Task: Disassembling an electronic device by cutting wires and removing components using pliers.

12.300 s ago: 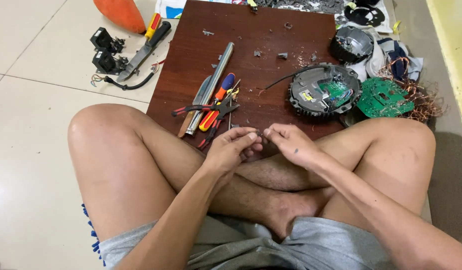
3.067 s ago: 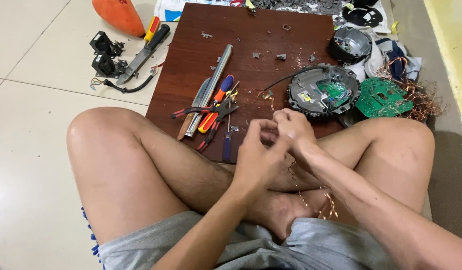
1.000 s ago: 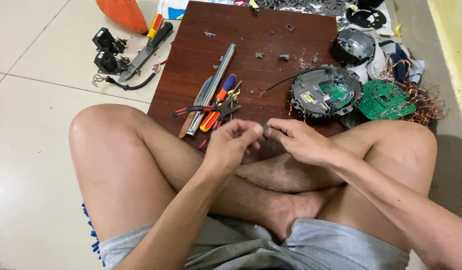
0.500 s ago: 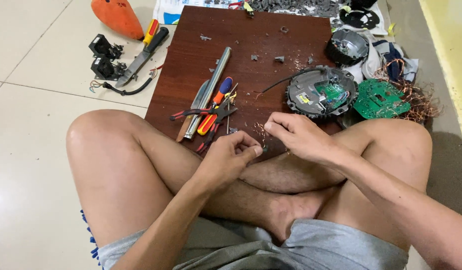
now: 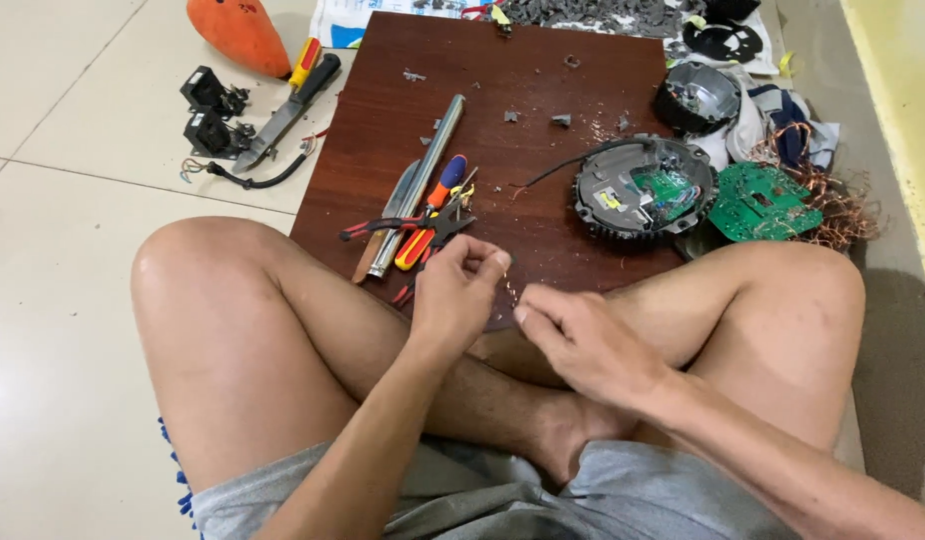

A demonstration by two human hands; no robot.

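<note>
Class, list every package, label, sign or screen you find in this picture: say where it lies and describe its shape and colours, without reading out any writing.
Printed sheet: on the floor at the far edge of the wooden board, flat, white with blue print, partly covered.
Small label: on the round grey motor housing at the board's right edge, a tiny yellow patch.
No screens, signs or packages show.

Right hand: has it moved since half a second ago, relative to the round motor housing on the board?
Yes. The right hand has dropped away from the round motor housing, toward the person's lap, now below the board's near edge, beside the left hand.
</note>
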